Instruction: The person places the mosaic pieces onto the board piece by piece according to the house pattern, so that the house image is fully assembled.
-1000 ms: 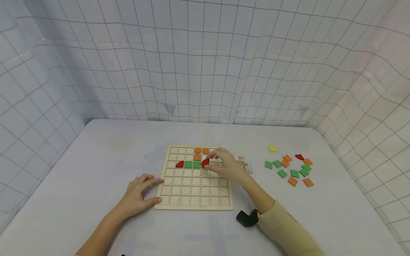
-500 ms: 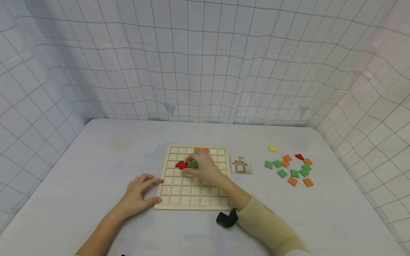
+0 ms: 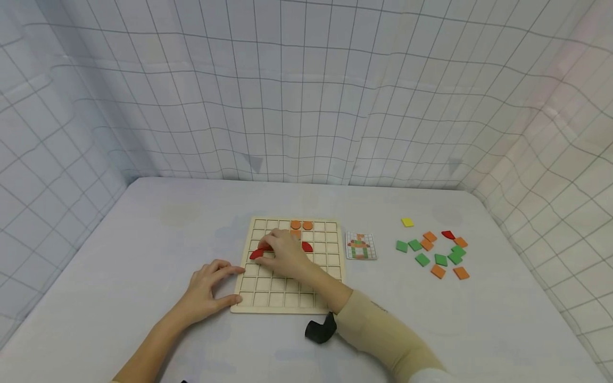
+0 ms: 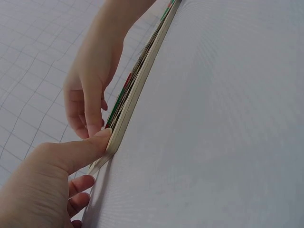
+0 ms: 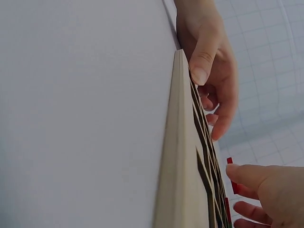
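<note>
A square wooden grid board (image 3: 287,309) lies flat on the table. My left hand (image 3: 206,292) rests at its left edge, thumb near the front corner and index fingertip farther up. In the left wrist view the thumb (image 4: 88,151) lies on the board's edge. Over the board's left side, my right hand (image 3: 283,255) pinches a red quarter-circle tile (image 3: 256,255) between thumb and fingers. The right wrist view shows that red tile (image 5: 232,176) upright, close to the board. Another red quarter-circle tile (image 3: 307,247) sits in a cell; the hand covers the green tiles.
Two orange round tiles (image 3: 301,225) and an orange square tile (image 3: 296,233) sit in upper cells. A small pattern card (image 3: 361,246) lies right of the board. Loose green tiles (image 3: 422,259), orange tiles (image 3: 438,271), a red tile (image 3: 448,234) and a yellow tile (image 3: 407,222) lie farther right.
My right hand has moved left across the board, carrying a red quarter-circle tile from the middle towards the left side. The card is uncovered. My left hand has stayed in place.
</note>
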`<state>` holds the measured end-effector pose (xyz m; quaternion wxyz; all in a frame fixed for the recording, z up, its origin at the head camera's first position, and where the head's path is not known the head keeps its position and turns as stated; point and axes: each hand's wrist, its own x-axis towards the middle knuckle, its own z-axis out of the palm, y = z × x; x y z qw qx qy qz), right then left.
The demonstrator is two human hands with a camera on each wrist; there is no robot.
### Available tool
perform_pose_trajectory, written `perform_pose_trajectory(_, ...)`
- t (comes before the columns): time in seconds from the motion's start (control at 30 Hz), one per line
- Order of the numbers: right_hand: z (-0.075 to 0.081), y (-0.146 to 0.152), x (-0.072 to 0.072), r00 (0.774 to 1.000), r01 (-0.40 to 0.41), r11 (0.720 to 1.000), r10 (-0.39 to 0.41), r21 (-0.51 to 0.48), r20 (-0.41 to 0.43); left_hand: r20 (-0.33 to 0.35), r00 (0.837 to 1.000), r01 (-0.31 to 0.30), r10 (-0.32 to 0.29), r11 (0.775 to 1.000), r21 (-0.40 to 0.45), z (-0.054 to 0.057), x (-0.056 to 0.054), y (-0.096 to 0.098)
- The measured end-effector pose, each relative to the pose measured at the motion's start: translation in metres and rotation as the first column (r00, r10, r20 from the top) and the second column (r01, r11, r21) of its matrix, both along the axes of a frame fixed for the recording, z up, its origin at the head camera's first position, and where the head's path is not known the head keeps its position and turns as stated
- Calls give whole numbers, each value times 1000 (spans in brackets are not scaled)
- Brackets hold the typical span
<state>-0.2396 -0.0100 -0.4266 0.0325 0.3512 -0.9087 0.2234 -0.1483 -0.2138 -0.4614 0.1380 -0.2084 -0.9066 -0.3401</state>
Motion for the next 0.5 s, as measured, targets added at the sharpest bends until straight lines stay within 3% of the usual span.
perform_pose_trajectory(0.5,-5,-7,1,1000,23,1000,-23,21,-9,-1,1000,3,-3,1000,1,-1,-1,0)
